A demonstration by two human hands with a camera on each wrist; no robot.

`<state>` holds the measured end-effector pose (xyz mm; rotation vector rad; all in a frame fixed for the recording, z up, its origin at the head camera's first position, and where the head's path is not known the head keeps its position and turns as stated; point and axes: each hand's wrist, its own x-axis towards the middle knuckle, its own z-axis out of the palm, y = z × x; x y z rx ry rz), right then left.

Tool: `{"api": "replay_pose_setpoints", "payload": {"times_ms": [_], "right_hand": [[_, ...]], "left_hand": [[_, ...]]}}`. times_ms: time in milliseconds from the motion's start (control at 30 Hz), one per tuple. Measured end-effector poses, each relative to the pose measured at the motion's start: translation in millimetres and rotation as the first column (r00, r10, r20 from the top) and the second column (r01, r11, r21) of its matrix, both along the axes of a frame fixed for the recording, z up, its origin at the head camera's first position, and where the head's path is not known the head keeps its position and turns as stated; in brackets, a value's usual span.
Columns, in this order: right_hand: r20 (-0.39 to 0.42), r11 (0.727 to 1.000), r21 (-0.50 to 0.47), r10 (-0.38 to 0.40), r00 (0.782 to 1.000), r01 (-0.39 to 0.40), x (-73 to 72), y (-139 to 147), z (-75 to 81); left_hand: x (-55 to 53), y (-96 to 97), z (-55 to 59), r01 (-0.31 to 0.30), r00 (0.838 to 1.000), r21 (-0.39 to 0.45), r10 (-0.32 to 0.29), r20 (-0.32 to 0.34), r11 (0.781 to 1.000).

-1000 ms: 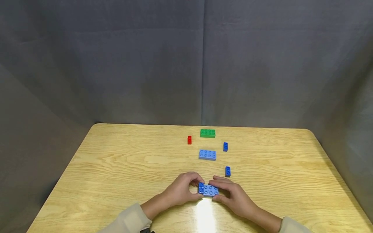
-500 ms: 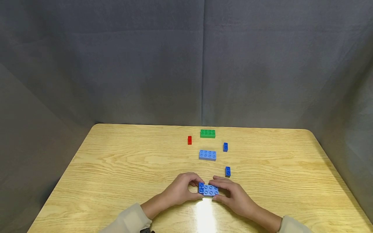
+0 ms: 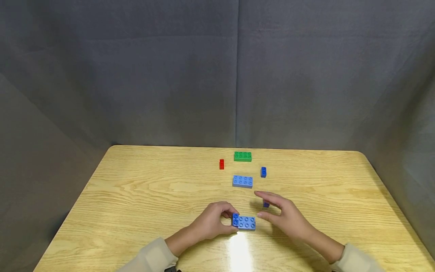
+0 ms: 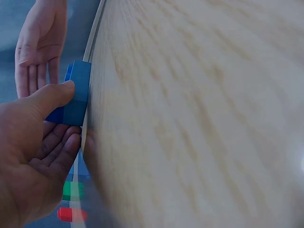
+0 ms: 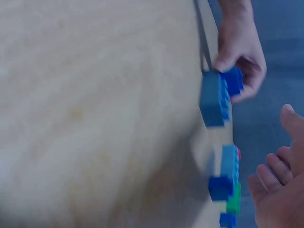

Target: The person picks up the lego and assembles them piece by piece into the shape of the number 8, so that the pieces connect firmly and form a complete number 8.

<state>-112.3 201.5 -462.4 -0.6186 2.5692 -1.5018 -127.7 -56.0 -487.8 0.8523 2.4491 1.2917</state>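
Observation:
Near the table's front a small dark blue two-stud brick [image 3: 235, 220] sits on the left end of a light blue brick [image 3: 247, 223]. My left hand [image 3: 212, 221] pinches this joined pair between thumb and fingers at its left end; the left wrist view shows the thumb on the side of the light blue brick [image 4: 80, 90]. Up and to the right, my right hand [image 3: 289, 217] is held with thumb and fingers apart, gripping nothing. Below its fingers, partly hidden in the head view, is another small dark blue brick [image 3: 266, 204], seen standing on the table in the right wrist view.
Farther back on the wooden table [image 3: 153, 181] lie a second light blue brick [image 3: 242, 182], a green brick [image 3: 242, 156], a small red brick [image 3: 221, 164] and a small dark blue brick [image 3: 263, 172]. A grey curtain [image 3: 170, 75] hangs behind the table.
My right hand has let go of the light blue brick's right end and moved up and right, over the nearer loose small blue brick. The left hand keeps its grip in place.

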Motion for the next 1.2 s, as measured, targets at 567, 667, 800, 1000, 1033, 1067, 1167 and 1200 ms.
{"api": "replay_pose_setpoints", "payload": {"times_ms": [567, 667, 800, 1000, 1033, 1067, 1167, 1200], "right_hand": [[-0.050, 1.000, 0.003, -0.017, 0.999, 0.017, -24.5, 36, -4.4], [-0.028, 1.000, 0.002, -0.019, 0.999, 0.019, -27.0, 39, -12.8], [-0.012, 0.998, 0.051, -0.043, 0.999, 0.044, -29.2, 40, -21.7], [0.023, 0.991, 0.110, -0.082, 0.996, 0.079, -29.5, 39, -29.5], [0.022, 0.990, 0.113, -0.085, 0.996, 0.082, -29.1, 39, -30.4], [0.018, 0.990, 0.113, -0.089, 0.996, 0.086, -28.7, 38, -31.3], [-0.005, 0.987, 0.124, -0.103, 0.995, 0.103, -27.1, 37, -33.6], [-0.016, 0.985, 0.129, -0.110, 0.994, 0.111, -26.7, 36, -34.3]], "left_hand": [[0.3, -0.2, -1.1, -0.013, 1.000, 0.000, 0.013, 0.027, 1.000], [-0.2, -0.2, -1.2, -0.009, 1.000, 0.001, 0.009, 0.024, 1.000], [-0.2, -0.3, -1.5, -0.009, 1.000, 0.002, 0.009, 0.030, 1.000], [-0.1, -0.2, -2.9, -0.006, 1.000, 0.007, 0.006, 0.031, 1.000], [-0.1, -0.2, -3.1, -0.005, 1.000, 0.008, 0.004, 0.028, 1.000], [-0.3, -0.3, -3.4, -0.004, 1.000, 0.008, 0.004, 0.027, 1.000], [-0.5, -0.6, -3.5, -0.004, 1.000, 0.006, 0.004, 0.024, 1.000], [-0.5, -0.7, -3.4, -0.004, 1.000, 0.005, 0.004, 0.023, 1.000]]}}
